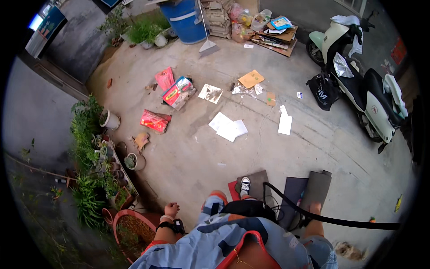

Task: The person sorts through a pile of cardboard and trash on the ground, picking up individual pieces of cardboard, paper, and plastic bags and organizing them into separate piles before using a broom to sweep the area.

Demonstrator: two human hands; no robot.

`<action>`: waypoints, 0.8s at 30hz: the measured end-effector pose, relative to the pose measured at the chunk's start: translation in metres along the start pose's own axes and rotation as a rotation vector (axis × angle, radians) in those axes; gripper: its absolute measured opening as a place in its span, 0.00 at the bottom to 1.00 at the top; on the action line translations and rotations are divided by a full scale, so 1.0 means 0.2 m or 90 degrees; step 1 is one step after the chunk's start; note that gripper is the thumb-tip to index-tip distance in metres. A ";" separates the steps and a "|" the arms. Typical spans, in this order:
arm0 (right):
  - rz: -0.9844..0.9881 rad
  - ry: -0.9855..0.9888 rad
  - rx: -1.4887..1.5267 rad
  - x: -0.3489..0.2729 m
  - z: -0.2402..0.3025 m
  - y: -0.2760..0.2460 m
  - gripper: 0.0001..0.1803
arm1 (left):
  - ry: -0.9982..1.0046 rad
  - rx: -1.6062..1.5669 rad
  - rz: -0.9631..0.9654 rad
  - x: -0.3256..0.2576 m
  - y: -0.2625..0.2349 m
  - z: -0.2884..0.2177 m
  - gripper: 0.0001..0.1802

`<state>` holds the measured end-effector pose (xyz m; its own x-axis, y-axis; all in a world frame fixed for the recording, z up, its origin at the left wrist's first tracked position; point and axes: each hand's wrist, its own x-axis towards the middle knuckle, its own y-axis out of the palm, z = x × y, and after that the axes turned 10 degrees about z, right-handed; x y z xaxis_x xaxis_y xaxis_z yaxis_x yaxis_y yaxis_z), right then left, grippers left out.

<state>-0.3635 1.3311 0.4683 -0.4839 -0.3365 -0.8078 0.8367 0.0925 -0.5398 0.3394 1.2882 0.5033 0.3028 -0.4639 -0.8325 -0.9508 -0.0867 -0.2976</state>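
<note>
My left hand (171, 210) hangs at my left side beside the large terracotta planter (117, 224), its fingers curled in and nothing visible in them. A dark band with a device sits on that wrist. My right hand (315, 208) is low at my right side, against the grey rolled mat (319, 186); its fingers are hidden, so its hold on the mat cannot be made out. A dark flat mat (294, 193) lies beside the roll. My sneaker (245, 184) rests on a brown-grey mat (258, 179) with a red piece at its left.
White sheets (228, 127), red packaging (155, 121), a colourful box (179, 93) and a brown cardboard piece (251, 79) lie on the concrete. A scooter (380, 101) stands right, potted plants (87, 134) line the left. A blue barrel (184, 22) and stacked cardboard (277, 40) stand behind. A black cable (340, 219) crosses right.
</note>
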 end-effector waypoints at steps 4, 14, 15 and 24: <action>-0.105 -0.163 0.110 0.05 1.11 -0.09 0.19 | 0.065 -0.204 -0.089 0.27 0.08 -0.08 0.08; 0.082 -0.213 -0.056 0.27 2.54 0.26 0.16 | -0.088 -0.138 0.141 1.23 -0.01 0.09 0.10; 0.068 -0.213 -0.005 0.30 2.62 0.25 0.15 | -0.013 -0.049 0.217 1.37 0.01 0.01 0.11; 0.255 -0.132 -0.485 0.60 2.58 0.43 0.12 | 0.092 -0.203 0.012 2.25 -0.44 -2.25 0.10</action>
<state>-0.2175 0.8149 0.4485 -0.0723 -0.3011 -0.9508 0.4997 0.8141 -0.2958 0.5293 0.6899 0.3643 0.2945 -0.5864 -0.7546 -0.9358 -0.3370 -0.1033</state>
